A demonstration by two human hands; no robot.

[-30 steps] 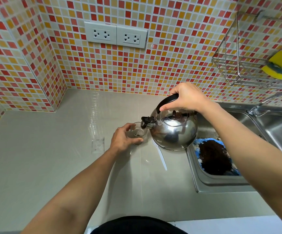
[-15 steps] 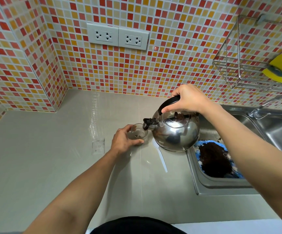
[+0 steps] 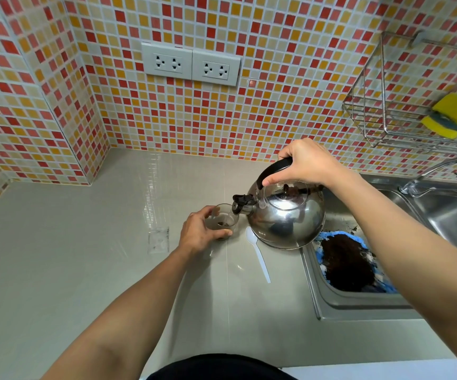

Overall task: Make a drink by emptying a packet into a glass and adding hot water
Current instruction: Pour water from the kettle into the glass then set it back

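A small clear glass [image 3: 225, 220] stands on the grey counter with dark powder and liquid at its bottom. My left hand [image 3: 197, 232] wraps around its left side. My right hand [image 3: 306, 163] grips the black handle of a shiny steel kettle [image 3: 286, 215], held tilted to the left above the counter. The kettle's black-capped spout [image 3: 240, 204] hangs over the glass rim. An empty clear packet [image 3: 158, 239] lies flat on the counter left of my left hand.
A white plastic spoon [image 3: 258, 256] lies right of the glass, under the kettle. The steel sink [image 3: 328, 303] at right holds a blue tray of dark grounds [image 3: 346, 263]. A tap [image 3: 438, 171], a wire rack [image 3: 380, 116] with yellow sponges and wall sockets [image 3: 191, 63] are behind.
The kettle has stayed tilted over the glass, and my left hand has kept hold of the glass. The dark contents in the glass show more clearly now.
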